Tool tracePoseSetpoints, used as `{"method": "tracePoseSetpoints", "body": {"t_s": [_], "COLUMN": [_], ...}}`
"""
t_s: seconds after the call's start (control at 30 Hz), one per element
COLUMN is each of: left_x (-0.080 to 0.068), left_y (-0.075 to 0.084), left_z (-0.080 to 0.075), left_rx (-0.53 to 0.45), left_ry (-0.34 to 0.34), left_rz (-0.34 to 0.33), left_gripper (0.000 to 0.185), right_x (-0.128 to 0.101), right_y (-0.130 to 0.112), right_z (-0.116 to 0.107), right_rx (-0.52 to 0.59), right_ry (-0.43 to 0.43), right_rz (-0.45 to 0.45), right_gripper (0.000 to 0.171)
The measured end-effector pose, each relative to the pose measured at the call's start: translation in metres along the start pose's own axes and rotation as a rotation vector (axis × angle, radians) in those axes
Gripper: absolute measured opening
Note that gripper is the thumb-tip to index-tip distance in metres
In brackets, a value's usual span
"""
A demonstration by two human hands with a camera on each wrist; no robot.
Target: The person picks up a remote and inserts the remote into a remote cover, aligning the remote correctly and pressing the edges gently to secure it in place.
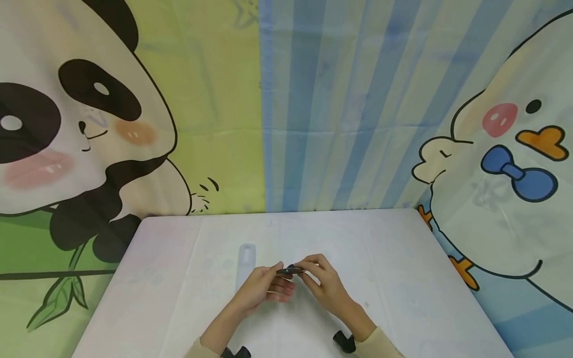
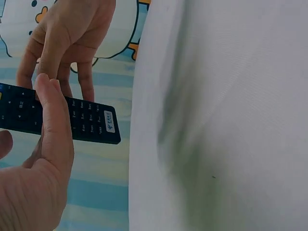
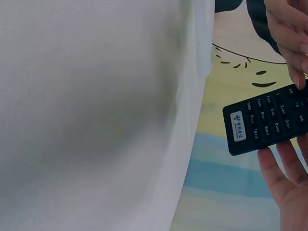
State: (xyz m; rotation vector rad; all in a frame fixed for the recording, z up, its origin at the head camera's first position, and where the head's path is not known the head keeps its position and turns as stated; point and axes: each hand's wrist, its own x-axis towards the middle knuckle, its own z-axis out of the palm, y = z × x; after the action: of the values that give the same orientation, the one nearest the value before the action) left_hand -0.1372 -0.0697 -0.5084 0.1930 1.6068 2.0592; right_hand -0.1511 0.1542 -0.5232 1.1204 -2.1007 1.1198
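A black remote control [image 1: 290,270] is held above the table between both hands. Its keypad and a white label near one end show in the left wrist view, on the remote control [image 2: 94,120], and in the right wrist view. The left hand [image 1: 264,286] grips one side, with a finger lying across the keys in the left wrist view. From the other side, the right hand [image 1: 326,284] pinches the remote with thumb and fingers. In the right wrist view, fingertips of the right hand [image 3: 288,187] touch the remote's lower edge.
A translucent pale strip with a rounded end [image 1: 246,256] lies on the white table [image 1: 380,268], beyond the left hand. Black wrist-worn devices [image 1: 344,342] show near the sleeves. A cartoon-printed curtain [image 1: 215,99] hangs behind the table.
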Motion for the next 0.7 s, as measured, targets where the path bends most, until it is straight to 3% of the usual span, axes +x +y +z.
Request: {"method": "tracePoseSetpoints", "body": {"t_s": [0.2,0.43,0.7], "left_x": [-0.0018,-0.0013,0.0009], "left_y": [0.0021,0.0021,0.0021], "left_z": [-0.0014,-0.0029,-0.0015], "left_rx": [-0.028,-0.054,-0.026], "left_ry": [-0.030,-0.087,-0.073], "left_rz": [-0.011,-0.011,0.007], "left_gripper": [0.058,0.047,0.041], "right_x": [0.0011,-0.0001,-0.0014], "right_y": [-0.0009,-0.0019,0.0016], "right_z": [-0.0016,-0.0033,-0.0026], "right_rx": [-0.002,-0.106,-0.116], "right_ry": [-0.027,-0.037,-0.003], "right_rz": [-0.062,-0.069,-0.042], "right_gripper": [0.026,0.025,0.026]}}
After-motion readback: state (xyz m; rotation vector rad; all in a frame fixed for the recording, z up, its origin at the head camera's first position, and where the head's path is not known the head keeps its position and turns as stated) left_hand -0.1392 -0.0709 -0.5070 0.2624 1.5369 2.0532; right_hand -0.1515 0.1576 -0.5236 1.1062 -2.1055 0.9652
